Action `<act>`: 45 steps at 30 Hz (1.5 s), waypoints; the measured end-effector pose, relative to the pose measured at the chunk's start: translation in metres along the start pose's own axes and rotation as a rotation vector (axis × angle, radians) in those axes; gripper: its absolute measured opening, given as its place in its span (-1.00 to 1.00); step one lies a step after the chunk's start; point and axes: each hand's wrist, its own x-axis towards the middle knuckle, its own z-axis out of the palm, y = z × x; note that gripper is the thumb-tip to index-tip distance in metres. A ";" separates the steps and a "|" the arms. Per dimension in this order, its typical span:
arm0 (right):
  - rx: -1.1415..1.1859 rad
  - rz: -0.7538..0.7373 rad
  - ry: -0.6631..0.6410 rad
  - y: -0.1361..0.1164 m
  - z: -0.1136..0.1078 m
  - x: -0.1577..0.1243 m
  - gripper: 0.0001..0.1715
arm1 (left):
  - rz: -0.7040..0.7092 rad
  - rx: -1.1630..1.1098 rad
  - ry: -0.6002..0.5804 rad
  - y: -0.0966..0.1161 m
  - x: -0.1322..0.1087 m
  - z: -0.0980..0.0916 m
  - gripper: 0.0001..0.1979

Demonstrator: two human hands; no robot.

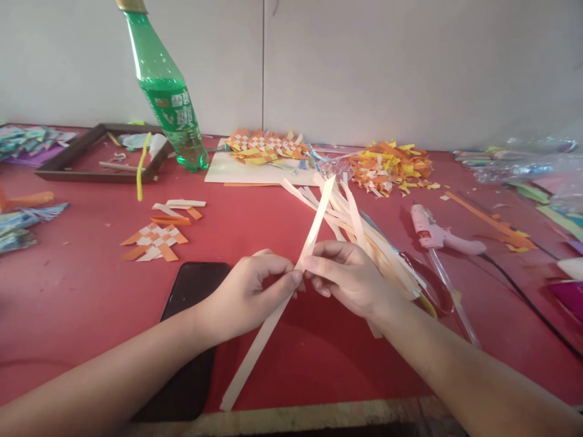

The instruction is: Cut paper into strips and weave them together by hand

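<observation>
A long pale paper strip [257, 349] runs diagonally between my two hands over the red table. Thumb and fingers of my left hand [259, 288] pinch it near its middle. Just beside them, my right hand [346, 273] pinches the same strip, and its upper end sticks up past the fingers. Behind my right hand lies a loose bundle of pale paper strips [392, 258]. To the left, a small woven piece of orange and white paper [155, 240] rests on the table, with several short folded strips [180, 209] just above it.
A black phone [182, 370] lies under my left forearm. A green bottle [173, 115] stands near the wall beside a dark frame [59, 173]. Orange and yellow folded paper [392, 167] is heaped at the back. A pink glue gun [444, 233] with a cord lies right.
</observation>
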 end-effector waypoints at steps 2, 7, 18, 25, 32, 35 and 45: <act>0.008 -0.003 0.011 0.000 0.001 0.000 -0.80 | 0.010 0.003 0.007 0.000 0.000 0.000 -0.70; 0.034 0.000 0.008 -0.002 0.004 0.000 -0.71 | 0.022 -0.009 -0.003 0.003 0.001 -0.001 -0.70; 0.107 0.000 0.139 -0.005 0.000 0.006 -0.78 | -0.090 -0.013 -0.032 0.002 0.000 -0.001 -0.75; -0.011 -0.008 0.016 0.004 0.002 0.001 -0.80 | -0.053 0.039 0.009 0.000 0.000 0.002 -0.67; 0.031 -0.007 0.039 -0.001 0.004 0.002 -0.82 | -0.030 0.089 0.020 0.000 0.000 0.001 -0.67; 0.021 -0.005 0.034 -0.002 0.004 0.002 -0.80 | -0.017 0.098 0.036 0.000 0.000 0.001 -0.68; 0.040 -0.018 0.005 -0.001 0.002 0.003 -0.83 | -0.036 0.107 0.058 0.003 0.003 0.002 -0.66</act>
